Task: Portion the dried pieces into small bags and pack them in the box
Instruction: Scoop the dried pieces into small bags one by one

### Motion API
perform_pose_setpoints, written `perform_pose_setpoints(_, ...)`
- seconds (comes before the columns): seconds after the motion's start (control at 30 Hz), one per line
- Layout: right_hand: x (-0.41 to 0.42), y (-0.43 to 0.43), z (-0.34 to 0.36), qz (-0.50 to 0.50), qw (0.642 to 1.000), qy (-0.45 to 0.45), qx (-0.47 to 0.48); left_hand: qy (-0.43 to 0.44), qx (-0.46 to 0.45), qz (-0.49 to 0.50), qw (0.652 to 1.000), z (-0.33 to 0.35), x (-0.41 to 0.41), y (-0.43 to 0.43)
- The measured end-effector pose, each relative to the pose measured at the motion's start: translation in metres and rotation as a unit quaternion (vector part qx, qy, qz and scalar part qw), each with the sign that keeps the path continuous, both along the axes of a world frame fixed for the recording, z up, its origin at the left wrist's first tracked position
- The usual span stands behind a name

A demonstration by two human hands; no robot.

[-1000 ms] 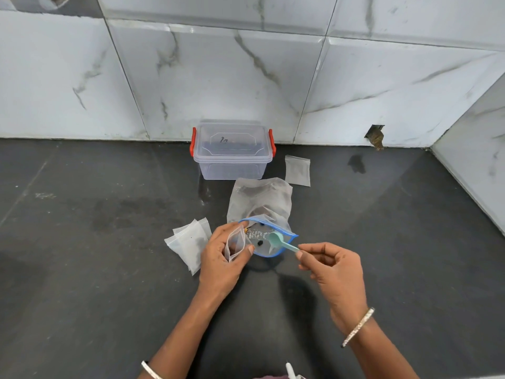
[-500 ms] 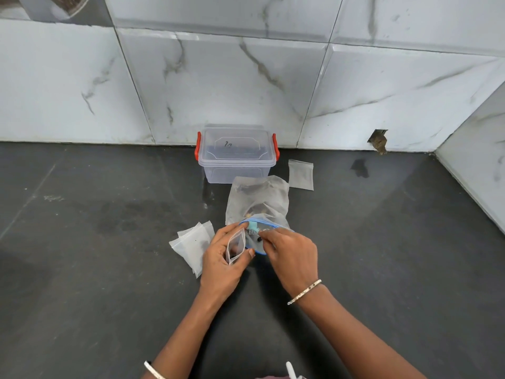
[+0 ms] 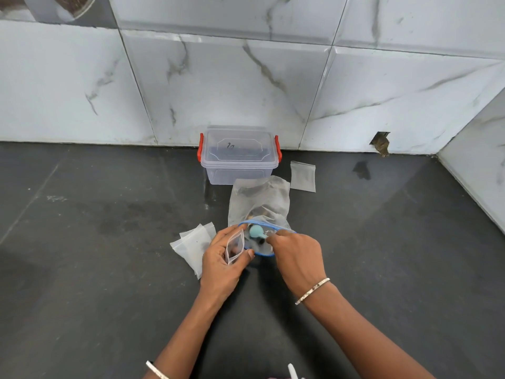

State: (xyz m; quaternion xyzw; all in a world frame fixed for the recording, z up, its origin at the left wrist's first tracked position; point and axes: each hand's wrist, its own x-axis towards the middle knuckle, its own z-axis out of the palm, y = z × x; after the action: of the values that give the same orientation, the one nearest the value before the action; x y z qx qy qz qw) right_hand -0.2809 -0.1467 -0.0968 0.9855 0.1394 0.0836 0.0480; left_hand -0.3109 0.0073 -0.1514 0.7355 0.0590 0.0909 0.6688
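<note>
My left hand (image 3: 221,265) pinches a small clear zip bag (image 3: 234,247) and holds its mouth apart; a few dark pieces show inside. My right hand (image 3: 296,255) grips a teal plastic spoon (image 3: 257,231), whose bowl lies in the mouth of a large clear bag with a blue zip rim (image 3: 259,203). That bag lies on the dark counter and holds dark dried pieces. Behind it, against the wall, stands a clear plastic box (image 3: 239,157) with red latches and its lid on.
A pile of empty small bags (image 3: 192,244) lies just left of my left hand. One more small bag (image 3: 302,176) lies right of the box. White marble-look tiles form the back wall, and a side wall (image 3: 481,160) closes off the right.
My right hand swung in from the right with the spoon, and the spoon's bowl now sits inside the large bag's mouth. My left hand kept hold of the small bag.
</note>
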Motion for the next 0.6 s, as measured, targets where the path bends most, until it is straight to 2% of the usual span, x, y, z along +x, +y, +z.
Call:
perform_pose_setpoints(0.13, -0.008, -0.013, 0.0, -0.031, 0.999, -0.004, 0.01, -0.003, -0.002, 0.001, 1.0, 0.001, 0.0, -0.003)
perform_pose_setpoints(0.3, -0.008, -0.022, 0.007, -0.033, 0.991, -0.076, 0.107, -0.002, 0.008, -0.007, 1.0, 0.002, -0.001, -0.005)
perform_pose_setpoints(0.43, -0.002, -0.018, 0.001, -0.043, 0.987, -0.081, 0.135, -0.005, 0.012, -0.018, 1.0, 0.006, -0.001, -0.006)
perform_pose_setpoints(0.6, 0.001, -0.008, -0.005, 0.016, 0.989, -0.068, 0.131, 0.003, 0.013, -0.019, 1.0, 0.003, -0.002, -0.004)
